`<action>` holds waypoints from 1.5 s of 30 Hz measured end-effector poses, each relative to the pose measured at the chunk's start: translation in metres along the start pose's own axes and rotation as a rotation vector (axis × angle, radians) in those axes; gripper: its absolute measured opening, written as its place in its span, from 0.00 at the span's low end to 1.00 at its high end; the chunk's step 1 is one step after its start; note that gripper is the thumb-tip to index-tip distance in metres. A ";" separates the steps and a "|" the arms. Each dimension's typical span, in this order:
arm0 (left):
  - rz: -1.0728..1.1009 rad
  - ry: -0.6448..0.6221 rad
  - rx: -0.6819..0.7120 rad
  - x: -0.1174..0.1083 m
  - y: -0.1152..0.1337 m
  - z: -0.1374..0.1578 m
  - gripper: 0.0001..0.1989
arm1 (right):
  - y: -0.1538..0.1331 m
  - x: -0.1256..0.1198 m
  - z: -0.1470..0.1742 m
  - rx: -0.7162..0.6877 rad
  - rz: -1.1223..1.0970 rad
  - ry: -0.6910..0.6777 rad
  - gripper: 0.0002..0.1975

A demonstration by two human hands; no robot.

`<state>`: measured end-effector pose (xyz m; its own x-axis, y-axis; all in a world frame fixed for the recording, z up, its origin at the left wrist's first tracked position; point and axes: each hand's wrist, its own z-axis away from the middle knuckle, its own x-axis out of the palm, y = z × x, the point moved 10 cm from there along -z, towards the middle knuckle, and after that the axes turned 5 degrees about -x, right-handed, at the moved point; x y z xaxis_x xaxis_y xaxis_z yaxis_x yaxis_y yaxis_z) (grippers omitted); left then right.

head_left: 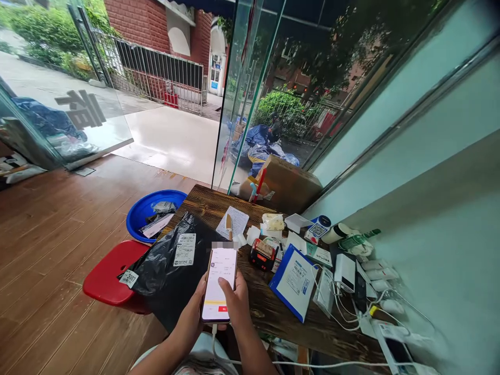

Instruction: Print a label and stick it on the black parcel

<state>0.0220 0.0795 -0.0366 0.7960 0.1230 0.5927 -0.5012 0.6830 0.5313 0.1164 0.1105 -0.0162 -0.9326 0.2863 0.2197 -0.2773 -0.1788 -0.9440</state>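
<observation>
Both of my hands are around a smartphone point(217, 286) with a lit white screen, a yellow stripe and a red button near its bottom. My left hand point(197, 299) grips the phone's left edge. My right hand point(238, 302) wraps the right edge, its thumb over the middle of the screen. A white cable point(214, 333) runs down from the phone's lower end. Just left of the phone, a black plastic parcel bag point(167, 276) with white labels lies partly over the table's edge. A knife with a brown blade cover point(228, 224) rests on a printed paper beyond the phone.
On the dark wooden table point(269, 317) are a red-and-black device point(263, 254), a blue-and-white envelope point(295, 281), a white power bank point(345, 273) and tangled cables. A red stool point(113, 276) and a blue basin point(136, 221) stand left. Behind the table are a glass door point(250, 104) and a cardboard box point(292, 185).
</observation>
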 end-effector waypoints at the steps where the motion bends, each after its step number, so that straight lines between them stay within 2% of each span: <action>1: -0.007 -0.012 0.005 0.002 -0.001 0.000 0.39 | -0.001 -0.003 0.001 -0.007 0.012 0.010 0.23; 5: -0.040 -0.071 0.001 0.009 -0.010 -0.002 0.39 | -0.004 -0.017 0.004 -0.010 0.059 0.073 0.24; 12: -0.027 -0.078 0.019 0.015 -0.014 0.000 0.40 | 0.003 -0.028 0.017 0.074 -0.186 0.075 0.20; 17: -0.070 -0.052 -0.029 0.021 -0.016 0.006 0.46 | 0.001 -0.033 0.023 0.081 -0.129 0.065 0.21; 20: -0.105 -0.068 -0.026 0.023 -0.019 0.007 0.45 | 0.002 -0.036 0.022 0.065 -0.081 0.078 0.24; 24: -0.114 -0.102 0.014 0.024 -0.019 0.007 0.42 | -0.005 -0.042 0.020 -0.026 0.070 0.117 0.24; 28: -0.099 -0.057 0.004 0.023 -0.020 0.008 0.47 | -0.002 -0.037 0.023 0.019 -0.108 0.092 0.22; 31: -0.097 -0.036 -0.013 0.023 -0.021 0.009 0.45 | -0.005 -0.034 0.026 0.035 -0.171 0.081 0.20; 36: -0.069 -0.039 -0.013 0.026 -0.019 0.011 0.43 | -0.008 -0.035 0.028 0.048 -0.171 0.078 0.18; 40: -0.067 -0.027 -0.030 0.030 -0.016 0.015 0.47 | -0.007 -0.033 0.028 0.061 -0.154 0.027 0.19; 45: -0.082 -0.061 -0.012 0.035 -0.013 0.017 0.45 | -0.008 -0.040 0.026 0.003 0.010 0.036 0.21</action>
<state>0.0511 0.0626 -0.0126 0.8119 0.0226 0.5833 -0.4307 0.6977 0.5724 0.1495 0.0762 -0.0110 -0.9263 0.3182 0.2017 -0.2691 -0.1841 -0.9454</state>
